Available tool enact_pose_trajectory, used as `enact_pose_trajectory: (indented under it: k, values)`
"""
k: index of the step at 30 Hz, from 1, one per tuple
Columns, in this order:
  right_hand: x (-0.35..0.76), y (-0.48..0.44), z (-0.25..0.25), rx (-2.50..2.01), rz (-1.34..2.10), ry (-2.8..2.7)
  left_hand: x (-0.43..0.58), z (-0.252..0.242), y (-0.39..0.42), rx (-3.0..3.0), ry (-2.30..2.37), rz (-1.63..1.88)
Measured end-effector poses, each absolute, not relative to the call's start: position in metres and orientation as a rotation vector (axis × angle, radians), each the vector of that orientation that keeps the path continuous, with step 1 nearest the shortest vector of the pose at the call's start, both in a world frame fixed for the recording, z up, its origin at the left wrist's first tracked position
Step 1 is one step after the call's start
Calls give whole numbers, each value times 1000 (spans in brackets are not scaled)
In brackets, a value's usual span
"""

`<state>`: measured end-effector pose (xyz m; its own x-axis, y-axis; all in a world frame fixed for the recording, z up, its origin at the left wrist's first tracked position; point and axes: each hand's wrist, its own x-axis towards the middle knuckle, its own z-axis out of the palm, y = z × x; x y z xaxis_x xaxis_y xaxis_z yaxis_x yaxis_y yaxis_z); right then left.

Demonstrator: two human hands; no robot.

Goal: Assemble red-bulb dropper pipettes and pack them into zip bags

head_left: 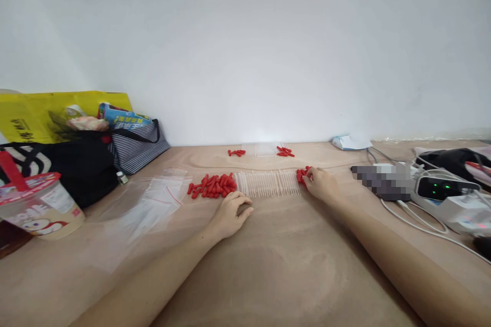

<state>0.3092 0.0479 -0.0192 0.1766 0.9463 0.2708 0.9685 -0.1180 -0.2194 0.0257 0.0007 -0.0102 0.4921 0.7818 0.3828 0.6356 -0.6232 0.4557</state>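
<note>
A row of clear plastic tubes (268, 184) lies across the wooden table (276, 265). A pile of small red caps (213, 186) sits at its left end and a smaller heap of red caps (302, 173) at its right end. My left hand (230, 214) rests just below the row's left end, fingers curled down against the table. My right hand (320, 183) is at the row's right end with its fingers closed among the red caps there. Further back lie another clear row (264, 149) and two small groups of red caps (237, 153).
Clear zip bags (153, 204) lie to the left. Beyond them stand a drink cup (38, 209), a black bag (76, 168), a striped bag (136, 148) and a yellow bag (34, 115). White devices and cables (445, 196) fill the right side. A white wall runs behind.
</note>
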Motion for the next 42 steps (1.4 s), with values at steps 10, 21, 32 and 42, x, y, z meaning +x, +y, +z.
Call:
enact_pose_trajectory:
  k: [10, 21, 32, 42]
  values:
    - [304, 48, -30, -2062, -52, -1784, 13, -10, 18, 2472, 1650, 1166]
    - [283, 39, -27, -1726, -51, -1737, 5, 4, 29, 2694, 1831, 1022]
    - [259, 21, -39, -1272, -64, -1978, 57, 6, 57, 2634, 2149, 631]
    - [256, 16, -32, -1158, 51, -1902, 76, 5, 67, 2567, 2197, 564]
